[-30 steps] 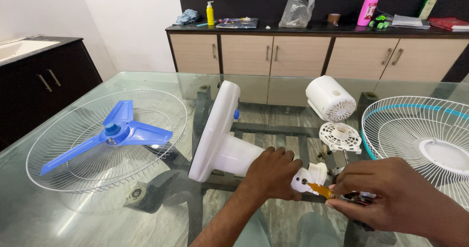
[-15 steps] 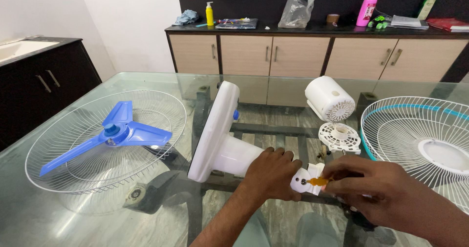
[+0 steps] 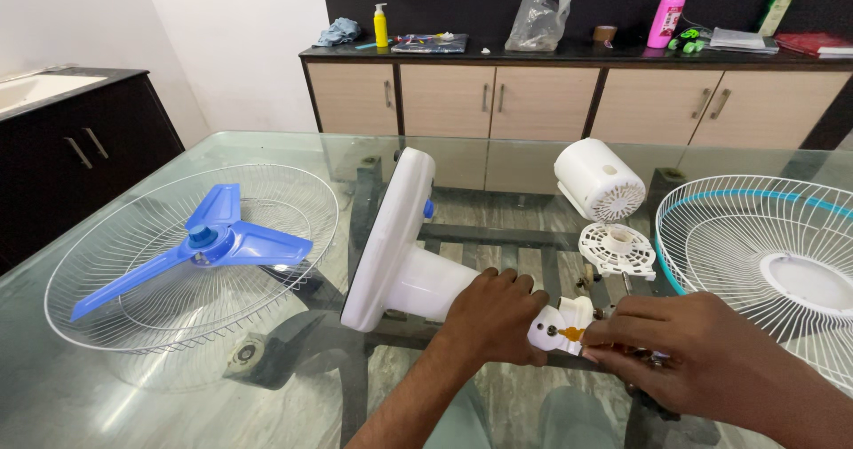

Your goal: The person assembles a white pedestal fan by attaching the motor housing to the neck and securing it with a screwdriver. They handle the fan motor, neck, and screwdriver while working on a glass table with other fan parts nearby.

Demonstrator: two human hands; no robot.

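Left hand [image 3: 493,316] gripping white fan stand [image 3: 404,271], right hand [image 3: 702,360] on screwdriver [image 3: 573,333] (orange tip)

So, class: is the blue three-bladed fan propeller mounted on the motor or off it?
Off: the blue three-bladed fan propeller lies inside a white wire grille.

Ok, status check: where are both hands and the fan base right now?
Left hand gripping white fan base at its neck. Right hand holding an orange-tipped tool to the white joint piece. Motor cover and grille lie apart; nothing blocking.
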